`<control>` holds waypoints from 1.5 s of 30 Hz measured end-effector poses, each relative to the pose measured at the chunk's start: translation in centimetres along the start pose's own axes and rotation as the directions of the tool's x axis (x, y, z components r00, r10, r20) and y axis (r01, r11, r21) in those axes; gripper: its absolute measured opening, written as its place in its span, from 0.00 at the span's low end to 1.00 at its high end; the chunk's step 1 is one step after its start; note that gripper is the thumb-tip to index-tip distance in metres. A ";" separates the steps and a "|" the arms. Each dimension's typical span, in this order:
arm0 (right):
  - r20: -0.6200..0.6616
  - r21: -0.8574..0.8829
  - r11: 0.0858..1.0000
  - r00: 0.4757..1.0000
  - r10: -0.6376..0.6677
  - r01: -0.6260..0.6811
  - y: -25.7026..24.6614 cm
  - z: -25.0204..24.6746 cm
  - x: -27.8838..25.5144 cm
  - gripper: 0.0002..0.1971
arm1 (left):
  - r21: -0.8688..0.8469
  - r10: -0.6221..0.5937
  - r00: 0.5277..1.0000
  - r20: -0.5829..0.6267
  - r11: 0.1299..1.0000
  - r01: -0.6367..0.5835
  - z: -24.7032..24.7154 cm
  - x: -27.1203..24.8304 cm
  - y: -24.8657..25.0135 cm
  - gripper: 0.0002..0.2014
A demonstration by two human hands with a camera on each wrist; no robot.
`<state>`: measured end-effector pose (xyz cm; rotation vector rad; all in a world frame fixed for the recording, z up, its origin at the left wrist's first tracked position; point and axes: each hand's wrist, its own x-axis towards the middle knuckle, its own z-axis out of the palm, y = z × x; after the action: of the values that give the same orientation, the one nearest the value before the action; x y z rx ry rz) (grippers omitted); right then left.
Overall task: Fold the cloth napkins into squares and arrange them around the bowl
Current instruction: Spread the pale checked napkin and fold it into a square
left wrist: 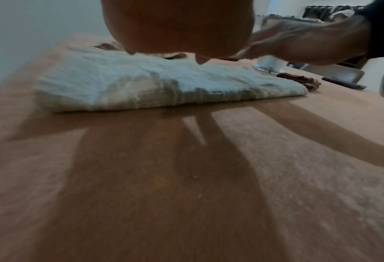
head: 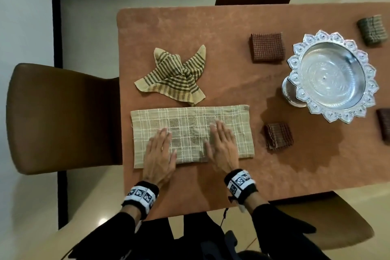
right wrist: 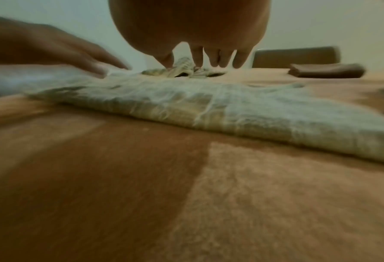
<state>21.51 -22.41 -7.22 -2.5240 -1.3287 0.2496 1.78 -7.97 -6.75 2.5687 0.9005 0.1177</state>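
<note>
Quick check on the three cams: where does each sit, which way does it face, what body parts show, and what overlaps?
Head: above the table, looking down; both hands flat on the beige plaid napkin, wristbands, dark sleeves.
Left wrist: low behind the left hand, facing across the table; palm overhead, right hand at right.
Right wrist: low behind the right hand, same direction; left hand at left.
Shared: both wrist views show the plaid napkin's near edge and the striped napkin beyond.

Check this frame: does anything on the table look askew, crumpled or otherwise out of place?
Yes. The striped napkin lies crumpled and twisted, corners splayed, while four folded napkins sit around the silver bowl. The near dark one sits slightly rotated. The left hand and right hand press flat on the plaid napkin, folded only to a long rectangle.
</note>
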 end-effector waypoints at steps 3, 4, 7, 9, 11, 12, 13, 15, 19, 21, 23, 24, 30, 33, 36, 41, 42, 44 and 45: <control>0.060 -0.076 0.986 0.988 -0.142 0.146 -2.6 2.9 0.6 0.33 | 0.056 0.065 0.996 0.060 0.996 -0.069 2.1 2.3 2.6 0.32; 0.091 -0.107 0.978 0.981 -0.169 0.178 -3.1 3.5 1.0 0.33 | 0.068 0.071 0.995 0.071 0.995 -0.076 2.4 3.2 3.4 0.32; 0.172 -0.160 0.967 0.970 -0.170 0.198 -3.5 4.5 2.0 0.33 | 0.090 0.055 0.993 0.106 0.994 -0.065 3.3 4.9 3.9 0.32; 0.192 -0.108 0.980 0.971 -0.142 0.165 -3.2 4.8 2.1 0.34 | 0.077 0.031 0.995 0.096 0.996 -0.038 4.0 4.4 2.7 0.33; 0.185 -0.082 0.989 0.977 -0.106 0.123 -2.7 4.9 1.9 0.37 | 0.095 -0.006 0.998 0.061 0.995 0.000 4.4 3.4 1.3 0.34; 0.177 -0.076 0.993 0.981 -0.075 0.090 -2.4 4.9 1.9 0.39 | 0.114 -0.020 0.999 0.049 0.993 0.015 4.4 3.1 0.8 0.35; 0.162 -0.078 0.995 0.986 -0.047 0.060 -2.1 4.7 1.8 0.40 | 0.131 -0.028 0.999 0.040 0.991 0.023 4.3 2.9 0.4 0.35; 0.153 -0.093 0.996 0.988 0.011 0.004 -0.9 4.3 1.7 0.39 | 0.143 -0.035 0.998 0.042 0.989 0.029 4.0 2.5 -0.4 0.37; 0.134 -0.121 0.978 0.974 0.184 -0.168 4.5 2.3 0.6 0.36 | 0.164 -0.101 0.995 0.013 0.982 0.097 3.0 1.1 -4.2 0.41; 0.123 -0.162 0.965 0.966 0.226 -0.205 7.5 0.8 -0.3 0.36 | 0.172 -0.114 0.993 0.018 0.979 0.109 2.1 0.2 -6.0 0.42; 0.135 -0.213 0.959 0.967 0.217 -0.186 9.5 -0.2 -0.7 0.37 | 0.198 -0.110 0.993 0.036 0.975 0.100 1.2 -0.3 -6.6 0.42; 0.143 -0.226 0.957 0.966 0.217 -0.181 9.8 -0.6 -0.6 0.38 | 0.211 -0.118 0.992 0.037 0.971 0.108 0.8 -0.2 -6.6 0.42; 0.126 -0.173 0.978 0.987 -0.099 0.120 2.5 1.7 2.9 0.41 | 0.173 0.098 0.994 0.039 0.980 -0.103 2.1 4.6 -1.2 0.39; 0.178 -0.152 0.970 0.971 -0.161 0.189 -1.2 4.2 4.8 0.39 | 0.186 0.115 0.986 0.117 0.973 -0.136 3.5 7.7 0.1 0.38; 0.193 -0.156 0.985 0.980 -0.042 0.073 1.5 3.6 5.3 0.42 | 0.223 0.033 0.993 0.112 0.973 -0.058 2.7 7.9 -3.4 0.41; 0.128 -0.189 0.972 0.978 0.164 -0.138 9.7 0.4 4.5 0.41 | 0.183 -0.020 0.998 0.060 0.983 0.009 0.2 6.3 -6.9 0.41; 0.134 -0.200 0.972 0.980 0.150 -0.122 10.4 0.2 4.5 0.41 | 0.181 -0.020 0.997 0.073 0.983 0.006 0.3 6.2 -7.2 0.41; 0.121 -0.207 0.972 0.983 0.140 -0.113 10.8 -0.2 5.1 0.39 | 0.195 0.003 0.997 0.083 0.981 -0.019 0.3 6.5 -7.9 0.39; 0.084 -0.203 0.972 0.987 0.139 -0.120 10.8 -0.5 5.4 0.36 | 0.201 0.023 0.998 0.061 0.979 -0.035 0.2 6.8 -8.1 0.37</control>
<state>33.12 -23.88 -10.32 -2.8034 -1.2824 0.2840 2.50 1.82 -10.61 2.7571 0.8947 -0.0432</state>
